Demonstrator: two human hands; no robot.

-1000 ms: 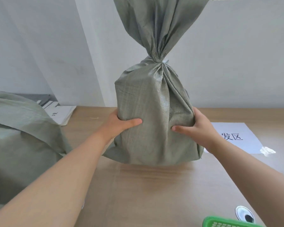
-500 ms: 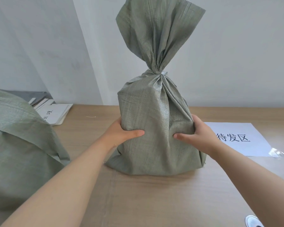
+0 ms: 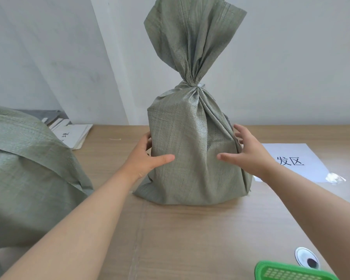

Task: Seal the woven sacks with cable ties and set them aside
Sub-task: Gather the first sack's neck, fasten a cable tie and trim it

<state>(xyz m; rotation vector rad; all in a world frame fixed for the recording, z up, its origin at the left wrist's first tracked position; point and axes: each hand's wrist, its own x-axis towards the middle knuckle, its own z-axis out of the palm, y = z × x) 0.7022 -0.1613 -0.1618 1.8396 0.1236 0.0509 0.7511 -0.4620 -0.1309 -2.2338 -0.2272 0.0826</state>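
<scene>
A grey-green woven sack (image 3: 190, 158) stands upright on the wooden table (image 3: 190, 239). Its neck is bunched and cinched by a white cable tie (image 3: 199, 85), and the loose top fans out above. My left hand (image 3: 143, 158) touches the sack's left side, thumb stretched across the front. My right hand (image 3: 251, 156) is at the right side with fingers spread and straight, barely touching the fabric or just off it.
A second woven sack (image 3: 24, 168) lies at the left edge. A white sheet with printed characters (image 3: 297, 158) lies right of the sack, a crumpled white scrap (image 3: 334, 177) beside it. A green basket (image 3: 287, 272) and a round metal lid (image 3: 306, 259) sit near right. Papers (image 3: 75, 134) are stacked far left.
Both hands gripped the sack's sides and set it down further right. Now the right hand's fingers have spread off the fabric and the left hand's grip has loosened.
</scene>
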